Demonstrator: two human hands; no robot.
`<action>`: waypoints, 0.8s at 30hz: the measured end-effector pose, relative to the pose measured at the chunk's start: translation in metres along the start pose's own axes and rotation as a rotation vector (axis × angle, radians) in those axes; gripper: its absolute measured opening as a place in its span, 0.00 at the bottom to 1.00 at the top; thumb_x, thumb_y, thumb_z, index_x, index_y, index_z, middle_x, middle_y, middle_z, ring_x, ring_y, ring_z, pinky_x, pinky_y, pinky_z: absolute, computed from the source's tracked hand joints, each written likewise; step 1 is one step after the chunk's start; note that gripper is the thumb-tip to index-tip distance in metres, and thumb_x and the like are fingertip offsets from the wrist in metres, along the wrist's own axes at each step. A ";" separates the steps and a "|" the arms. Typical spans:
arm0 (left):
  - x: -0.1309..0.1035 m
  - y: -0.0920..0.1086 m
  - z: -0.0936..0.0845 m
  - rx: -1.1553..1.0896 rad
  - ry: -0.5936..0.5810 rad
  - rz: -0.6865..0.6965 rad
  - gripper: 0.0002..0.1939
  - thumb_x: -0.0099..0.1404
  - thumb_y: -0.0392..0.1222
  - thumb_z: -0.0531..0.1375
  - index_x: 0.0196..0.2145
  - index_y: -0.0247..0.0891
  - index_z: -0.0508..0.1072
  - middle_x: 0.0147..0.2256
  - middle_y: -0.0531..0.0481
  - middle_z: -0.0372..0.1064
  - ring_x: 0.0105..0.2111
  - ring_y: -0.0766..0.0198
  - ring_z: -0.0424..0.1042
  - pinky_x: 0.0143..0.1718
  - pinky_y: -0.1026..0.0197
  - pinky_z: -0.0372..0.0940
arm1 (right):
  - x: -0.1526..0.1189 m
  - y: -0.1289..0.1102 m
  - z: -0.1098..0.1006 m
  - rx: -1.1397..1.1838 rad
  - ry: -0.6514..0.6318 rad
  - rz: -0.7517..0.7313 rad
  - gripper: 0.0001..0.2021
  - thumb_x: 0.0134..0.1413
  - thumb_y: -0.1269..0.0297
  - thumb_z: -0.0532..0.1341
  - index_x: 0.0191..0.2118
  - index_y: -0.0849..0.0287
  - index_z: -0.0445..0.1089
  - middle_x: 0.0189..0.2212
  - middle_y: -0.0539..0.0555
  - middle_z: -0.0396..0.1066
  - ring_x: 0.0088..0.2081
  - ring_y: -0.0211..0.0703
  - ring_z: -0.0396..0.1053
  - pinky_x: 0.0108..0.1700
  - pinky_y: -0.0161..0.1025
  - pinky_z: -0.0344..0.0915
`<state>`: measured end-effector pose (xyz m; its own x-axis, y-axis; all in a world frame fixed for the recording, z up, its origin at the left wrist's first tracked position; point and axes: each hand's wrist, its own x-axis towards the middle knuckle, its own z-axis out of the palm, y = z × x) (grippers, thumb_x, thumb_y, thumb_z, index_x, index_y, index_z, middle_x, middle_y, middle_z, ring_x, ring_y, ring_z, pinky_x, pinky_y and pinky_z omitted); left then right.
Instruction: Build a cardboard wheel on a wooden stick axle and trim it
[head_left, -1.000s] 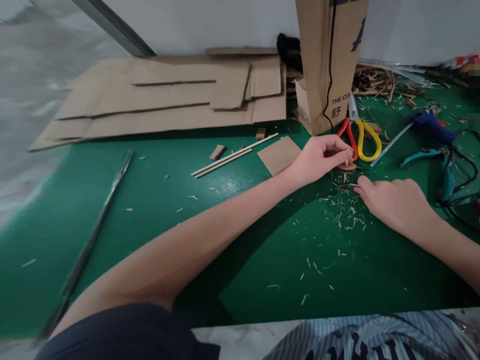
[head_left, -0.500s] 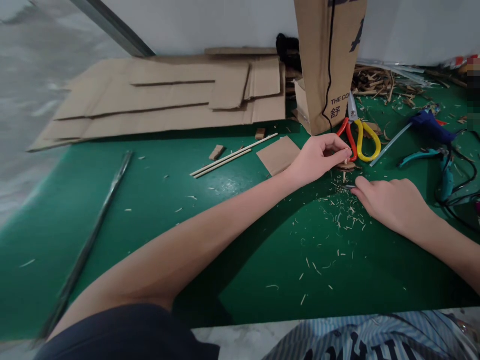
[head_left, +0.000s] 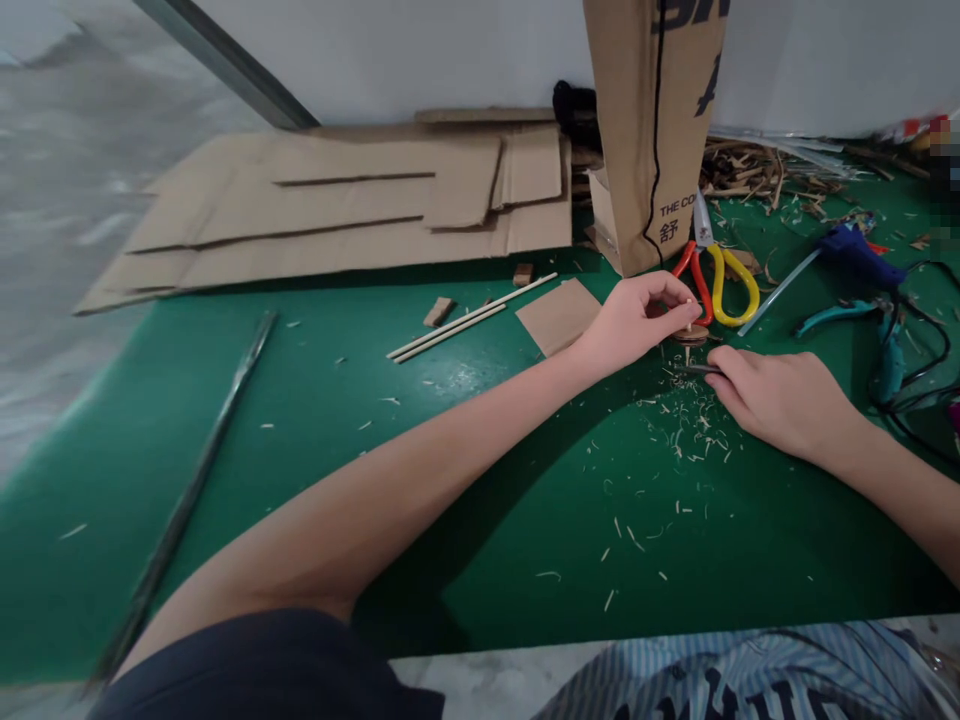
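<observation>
My left hand (head_left: 651,308) pinches the top of a thin wooden stick that passes through small round cardboard discs (head_left: 691,335), much like a spinning top. The stick's lower end (head_left: 688,355) points down, just above the green table. In my closed right hand (head_left: 780,395) is a small knife (head_left: 697,368), its narrow dark blade reaching left beside that lower end; the fingers cover its handle. Whether blade and stick touch, I cannot tell. Pale wood shavings (head_left: 701,430) lie scattered below both hands. Scissors (head_left: 716,270) with red and yellow handles rest right behind my left hand.
A tall cardboard piece (head_left: 649,140) stands behind the scissors. Flat cardboard sheets (head_left: 337,220) lie at back left, two thin sticks (head_left: 457,330) and a cardboard square (head_left: 559,315) nearer. On the right are a blue glue gun (head_left: 862,255), teal pliers (head_left: 892,355) and black cable.
The knife has shifted slightly left and up under the stick, and more of its blade shows. My left hand keeps its pinch on the stick. The view has tilted slightly.
</observation>
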<state>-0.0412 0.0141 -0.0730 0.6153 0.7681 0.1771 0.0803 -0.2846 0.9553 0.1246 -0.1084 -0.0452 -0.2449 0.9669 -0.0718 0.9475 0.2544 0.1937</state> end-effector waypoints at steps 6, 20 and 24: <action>0.001 -0.003 0.000 0.034 0.007 0.015 0.05 0.63 0.39 0.62 0.31 0.37 0.71 0.30 0.50 0.72 0.29 0.70 0.69 0.32 0.64 0.65 | 0.001 0.006 0.006 -0.072 0.056 0.049 0.18 0.71 0.61 0.44 0.52 0.54 0.69 0.34 0.52 0.78 0.21 0.38 0.64 0.24 0.39 0.38; -0.001 0.000 0.001 0.018 0.006 -0.021 0.05 0.63 0.41 0.61 0.31 0.38 0.71 0.30 0.50 0.73 0.27 0.70 0.68 0.30 0.63 0.64 | -0.001 0.009 0.003 -0.071 -0.061 -0.085 0.16 0.64 0.72 0.47 0.51 0.55 0.66 0.34 0.52 0.75 0.17 0.34 0.54 0.24 0.40 0.36; -0.001 0.001 0.000 0.005 -0.004 -0.035 0.05 0.64 0.41 0.61 0.31 0.37 0.71 0.30 0.50 0.73 0.28 0.70 0.69 0.31 0.63 0.65 | -0.002 0.010 0.004 -0.093 -0.051 -0.066 0.15 0.65 0.71 0.47 0.51 0.55 0.67 0.36 0.53 0.76 0.18 0.34 0.56 0.24 0.41 0.36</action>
<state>-0.0416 0.0126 -0.0728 0.6154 0.7753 0.1424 0.1061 -0.2604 0.9596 0.1354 -0.1084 -0.0476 -0.2932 0.9463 -0.1363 0.9058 0.3206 0.2769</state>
